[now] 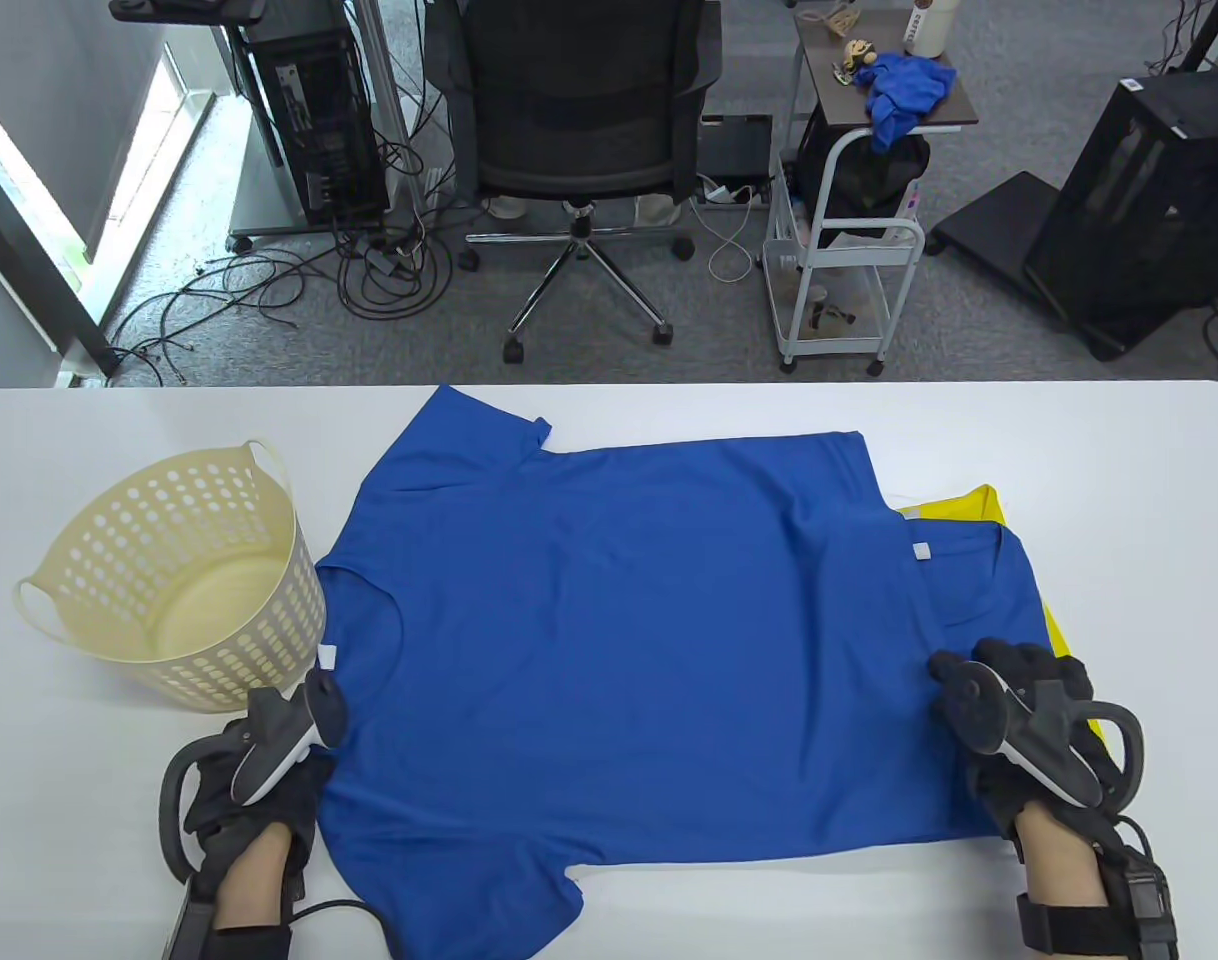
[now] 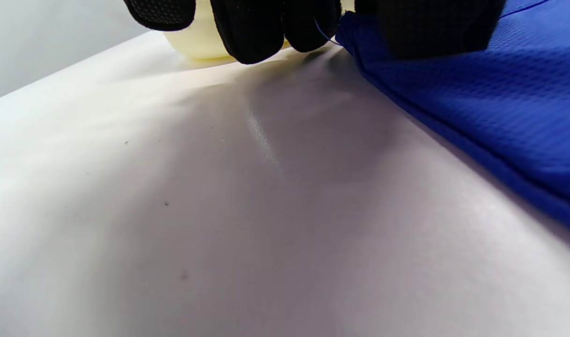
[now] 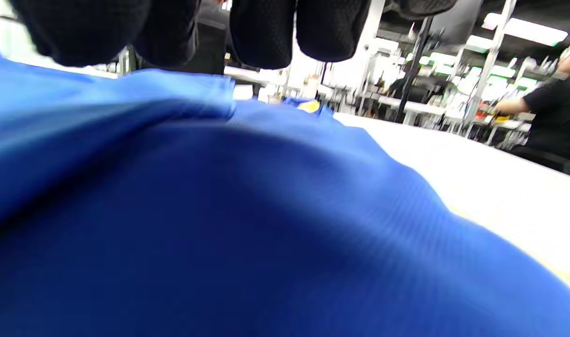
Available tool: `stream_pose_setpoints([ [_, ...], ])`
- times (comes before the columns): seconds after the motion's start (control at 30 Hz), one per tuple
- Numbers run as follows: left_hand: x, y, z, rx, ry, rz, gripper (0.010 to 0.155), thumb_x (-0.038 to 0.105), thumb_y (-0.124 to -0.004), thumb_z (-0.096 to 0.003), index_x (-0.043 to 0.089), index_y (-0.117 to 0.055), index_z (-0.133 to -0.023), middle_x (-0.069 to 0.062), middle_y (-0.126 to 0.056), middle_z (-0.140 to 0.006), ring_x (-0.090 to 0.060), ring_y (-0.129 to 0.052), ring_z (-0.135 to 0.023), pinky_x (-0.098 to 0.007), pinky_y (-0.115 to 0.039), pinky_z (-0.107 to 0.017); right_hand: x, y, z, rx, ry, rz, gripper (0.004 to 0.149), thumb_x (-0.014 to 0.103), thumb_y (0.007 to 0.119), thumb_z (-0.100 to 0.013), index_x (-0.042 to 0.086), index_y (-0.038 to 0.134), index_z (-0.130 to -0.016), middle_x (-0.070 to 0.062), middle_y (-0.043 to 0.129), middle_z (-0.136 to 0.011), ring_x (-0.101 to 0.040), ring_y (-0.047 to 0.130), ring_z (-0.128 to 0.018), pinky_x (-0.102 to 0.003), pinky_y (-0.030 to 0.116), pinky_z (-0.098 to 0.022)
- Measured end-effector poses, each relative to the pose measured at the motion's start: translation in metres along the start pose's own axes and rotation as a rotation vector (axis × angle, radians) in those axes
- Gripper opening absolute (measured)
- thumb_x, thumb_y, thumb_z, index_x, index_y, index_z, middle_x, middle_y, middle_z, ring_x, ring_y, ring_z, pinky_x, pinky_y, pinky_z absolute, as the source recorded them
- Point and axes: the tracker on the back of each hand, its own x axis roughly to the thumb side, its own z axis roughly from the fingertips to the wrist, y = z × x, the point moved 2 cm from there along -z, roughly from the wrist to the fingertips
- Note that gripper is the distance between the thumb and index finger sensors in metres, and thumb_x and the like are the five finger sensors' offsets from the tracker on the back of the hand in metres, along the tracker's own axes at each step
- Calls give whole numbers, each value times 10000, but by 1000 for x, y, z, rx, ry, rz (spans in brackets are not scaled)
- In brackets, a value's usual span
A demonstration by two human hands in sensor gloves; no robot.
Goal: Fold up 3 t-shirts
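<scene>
A blue t-shirt (image 1: 629,640) lies spread flat on the white table (image 1: 1119,480), collar to the left. My left hand (image 1: 269,760) is at its near shoulder. In the left wrist view the fingertips (image 2: 266,28) pinch the shirt's edge (image 2: 477,103) just off the table. My right hand (image 1: 1019,720) rests on the shirt's near right hem corner. In the right wrist view its fingers (image 3: 261,32) hang over the blue cloth (image 3: 219,210), and the grip is hidden. A second blue shirt (image 1: 979,580) and a yellow shirt (image 1: 969,503) lie under the right end.
A cream perforated basket (image 1: 169,580) stands on the table's left, close to the shirt's collar. Beyond the far table edge are an office chair (image 1: 579,110), a white cart (image 1: 849,260) and floor cables (image 1: 299,280).
</scene>
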Motion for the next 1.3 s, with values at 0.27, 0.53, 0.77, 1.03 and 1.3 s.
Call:
stream_pose_setpoints([
  [0.27,-4,-2,-1,60,0,63,474,475,-765,-409,521,-630,-861,95,-624,-1085,-174,-705,-994,-509,-608,-775,5,18,-9,84,29,122,427,449,821,-355,421,781,-779,-55,703,-1021,-402,664,-958,-679,484,-710],
  [0.53,-2,1,1,109,28,9,407,448,-756,-405,517,-680,-799,148,-676,-1046,-138,-759,-955,-496,-634,-763,4,2,0,-78,30,100,391,432,784,-361,425,808,-751,4,730,-995,-360,698,-956,-666,501,-718],
  [0.77,-12,11,6,140,61,66,420,437,-702,-408,493,-678,-824,164,-735,-999,-118,-809,-911,-479,-670,-741,-5,-1,-1,-55,70,111,409,385,738,-401,340,777,-806,6,738,-972,-367,710,-937,-669,509,-706],
  [1.03,-28,55,57,538,55,209,420,425,-732,-412,451,-715,-831,129,-777,-967,-136,-847,-871,-485,-689,-721,-27,-49,25,-408,153,-9,396,424,744,-403,432,769,-798,-1,673,-1036,-369,645,-984,-653,497,-728],
  [1.3,-5,17,30,86,-36,95,537,610,-659,-353,425,-784,-842,99,-799,-976,-156,-863,-856,-474,-702,-701,-36,-19,10,-43,68,-165,542,519,743,-393,308,735,-892,-95,712,-1004,-424,704,-910,-661,540,-668],
])
